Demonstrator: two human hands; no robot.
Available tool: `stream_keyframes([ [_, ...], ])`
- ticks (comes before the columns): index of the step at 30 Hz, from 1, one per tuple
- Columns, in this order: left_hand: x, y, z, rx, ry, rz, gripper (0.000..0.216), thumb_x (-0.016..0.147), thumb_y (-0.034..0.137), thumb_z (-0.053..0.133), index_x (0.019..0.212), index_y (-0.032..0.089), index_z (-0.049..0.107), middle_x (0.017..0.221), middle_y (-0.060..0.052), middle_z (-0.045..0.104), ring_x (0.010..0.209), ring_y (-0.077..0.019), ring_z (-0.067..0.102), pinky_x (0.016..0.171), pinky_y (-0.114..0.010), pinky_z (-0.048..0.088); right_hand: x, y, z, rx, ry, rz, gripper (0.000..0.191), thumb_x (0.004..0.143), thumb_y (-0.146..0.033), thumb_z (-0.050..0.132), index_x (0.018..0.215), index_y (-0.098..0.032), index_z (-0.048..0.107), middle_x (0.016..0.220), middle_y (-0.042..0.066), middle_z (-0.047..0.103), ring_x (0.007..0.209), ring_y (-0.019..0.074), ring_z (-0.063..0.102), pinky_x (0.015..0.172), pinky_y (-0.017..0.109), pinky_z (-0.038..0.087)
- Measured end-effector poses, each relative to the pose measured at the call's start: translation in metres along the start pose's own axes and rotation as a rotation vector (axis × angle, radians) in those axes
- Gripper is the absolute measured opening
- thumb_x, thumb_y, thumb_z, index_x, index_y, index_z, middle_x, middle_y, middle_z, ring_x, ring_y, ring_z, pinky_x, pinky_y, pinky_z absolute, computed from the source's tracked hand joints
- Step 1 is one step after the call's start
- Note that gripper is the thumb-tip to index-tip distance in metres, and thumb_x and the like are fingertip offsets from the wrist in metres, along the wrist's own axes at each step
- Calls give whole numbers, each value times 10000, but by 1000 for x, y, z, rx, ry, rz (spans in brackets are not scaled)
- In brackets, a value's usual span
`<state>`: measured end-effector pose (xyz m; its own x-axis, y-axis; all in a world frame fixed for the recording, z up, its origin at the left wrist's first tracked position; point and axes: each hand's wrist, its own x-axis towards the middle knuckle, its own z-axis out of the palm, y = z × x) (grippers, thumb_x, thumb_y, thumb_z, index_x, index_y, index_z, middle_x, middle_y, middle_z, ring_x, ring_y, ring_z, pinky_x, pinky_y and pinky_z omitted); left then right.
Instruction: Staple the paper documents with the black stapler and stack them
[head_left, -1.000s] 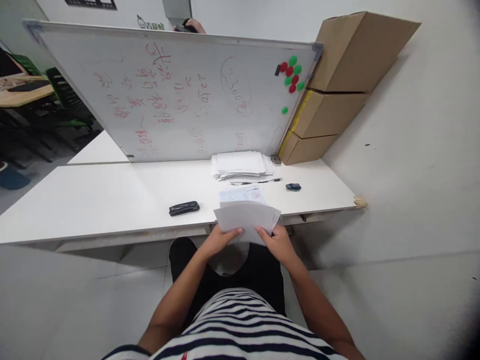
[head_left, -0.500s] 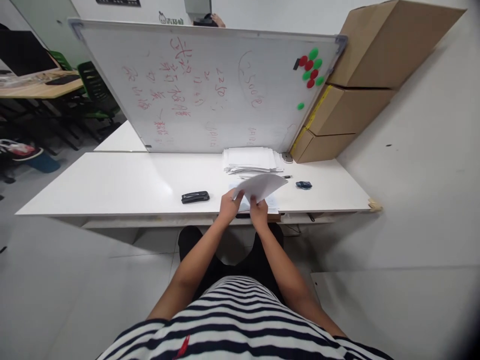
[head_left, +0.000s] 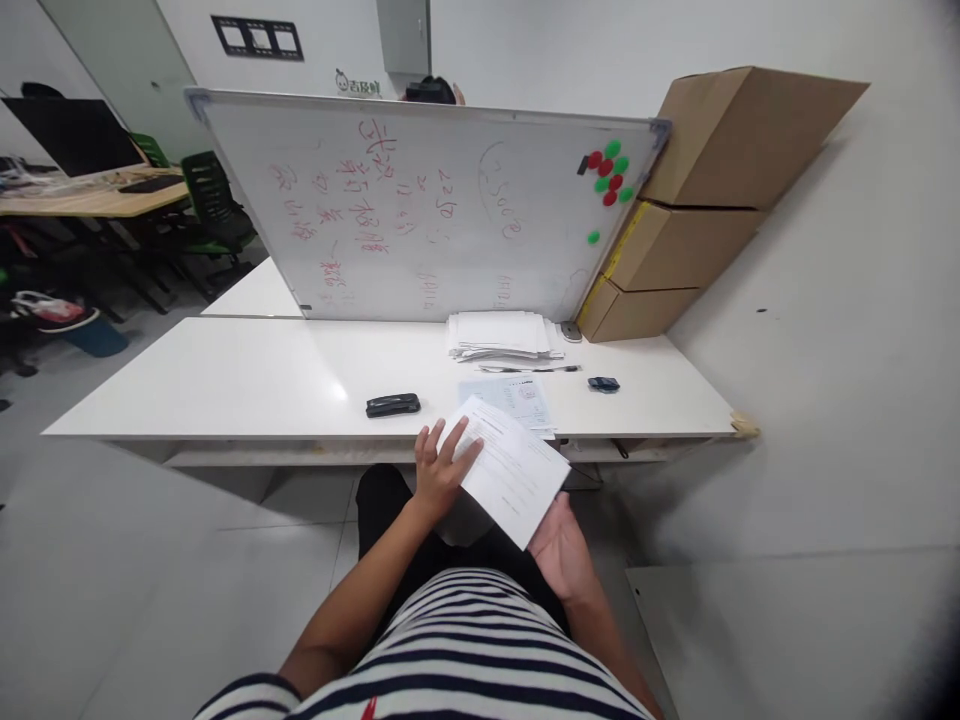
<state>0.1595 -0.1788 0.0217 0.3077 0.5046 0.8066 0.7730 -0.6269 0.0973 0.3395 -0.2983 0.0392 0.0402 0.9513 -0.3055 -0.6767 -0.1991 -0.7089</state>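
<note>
i'm holding papers [head_left: 516, 475] at lower centre, left hand [head_left: 441, 478] resting splayed against them, right hand [head_left: 559, 548] supporting their corner, its closure i cannot tell; they're in hand, setting down seemingly remaining.

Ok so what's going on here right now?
A person in a striped shirt is handling some printed paper at the near edge of a white desk. The left hand spreads its fingers at the paper's left side; the right hand, palm up, is at its lower right edge. On the desk beyond lies a bluish sheet with a red stamp, with a black stapler to its left and a stack of paper behind.
</note>
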Motion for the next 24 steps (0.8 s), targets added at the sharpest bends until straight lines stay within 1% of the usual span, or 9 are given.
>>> stream_keyframes([
  [2,-14,8,2,12,-11,41,275,867,299,616,1123,389,658,1320,-1,597,1374,-253,354,1115,-513,262,8,5,-12,-117,130,0,551,749,-515,692,1201,-210,613,1203,104,672,1129,298,612,959,474,486],
  [5,-27,9,2,-4,-72,60,313,877,251,591,1149,398,642,1343,5,578,1375,-242,349,1131,-506,229,19,3,-36,-466,262,-75,474,721,-461,718,1105,-190,661,1103,113,714,1051,315,650,903,466,508],
  [7,-26,-1,2,17,-132,-10,340,887,234,558,1185,381,627,1388,-14,537,1386,-255,327,1138,-510,208,22,-4,-52,-774,360,-188,449,746,-505,664,1064,-190,687,1057,120,726,1050,333,646,897,469,498],
  [9,-17,-22,4,84,-189,-150,362,900,258,522,1245,337,597,1437,-49,480,1399,-286,294,1139,-528,183,23,-14,-65,-958,452,-274,473,763,-543,620,1052,-177,701,1034,130,730,1051,343,642,909,469,484],
  [11,-2,-53,7,169,-252,-298,414,909,313,496,1319,272,538,1469,-89,430,1403,-320,267,1133,-544,169,26,-21,-74,-920,500,-313,521,775,-563,601,1085,-155,692,1074,134,719,1060,330,643,930,455,478],
  [13,15,-89,12,216,-361,-391,504,900,377,500,1374,209,469,1456,-133,434,1386,-343,279,1112,-543,194,31,-23,-78,-778,509,-334,555,774,-565,614,1127,-141,673,1140,129,697,1080,310,639,954,442,475],
  [17,40,-147,20,181,-702,-471,450,848,470,550,1220,218,563,1238,-132,601,1202,-330,476,983,-468,339,48,-16,-73,-631,433,-319,538,745,-535,681,1127,-156,676,1167,116,688,1105,304,628,1006,472,445],
  [20,47,-163,22,115,-839,-484,382,804,514,585,1050,223,610,1090,-90,652,1034,-286,557,856,-390,391,63,-9,-62,-558,353,-277,515,729,-516,712,1105,-164,685,1150,114,696,1088,311,637,989,490,460],
  [24,50,-159,20,16,-915,-457,389,729,504,657,1001,233,593,1059,-53,654,988,-257,574,790,-335,390,83,-3,-49,-510,322,-228,509,694,-536,738,1028,-153,705,1078,119,722,1030,320,661,942,492,493],
])
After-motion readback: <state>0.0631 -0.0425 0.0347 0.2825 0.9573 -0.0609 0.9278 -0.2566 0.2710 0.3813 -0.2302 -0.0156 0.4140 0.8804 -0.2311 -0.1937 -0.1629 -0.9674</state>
